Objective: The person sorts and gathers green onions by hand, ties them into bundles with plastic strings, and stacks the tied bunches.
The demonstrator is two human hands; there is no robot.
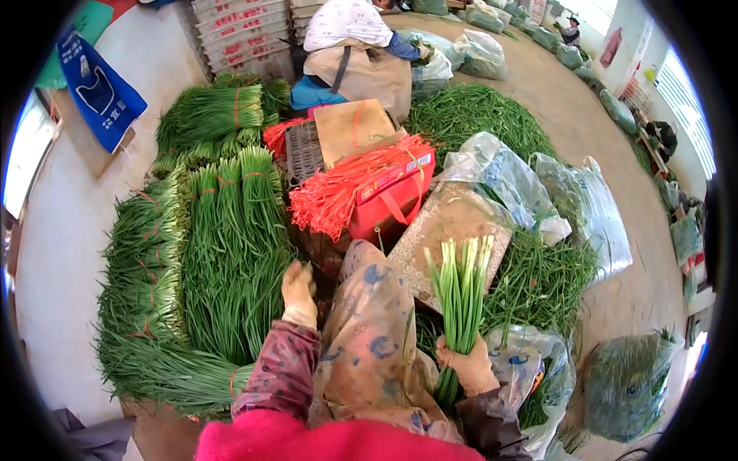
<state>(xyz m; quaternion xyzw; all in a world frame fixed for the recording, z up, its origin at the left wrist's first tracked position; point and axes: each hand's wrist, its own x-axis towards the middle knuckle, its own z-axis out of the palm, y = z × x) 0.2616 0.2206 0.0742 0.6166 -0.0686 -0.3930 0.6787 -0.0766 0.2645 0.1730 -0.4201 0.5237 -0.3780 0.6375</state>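
The right hand (467, 363) is closed around the bunch (461, 296), pale ends upward, in front of the board (448, 213). The left hand (298, 293) is loosely curled; whether it holds something, I cannot tell. A firm but gentle grip best avoids bruising.

A bunch of long, slender green stalks (462, 307) with pale, whitish ends stands nearly upright in the right grip (469, 363), clasped around its lower part. The pale ends point upward, fanning slightly apart; darker green leaves show below the grip.
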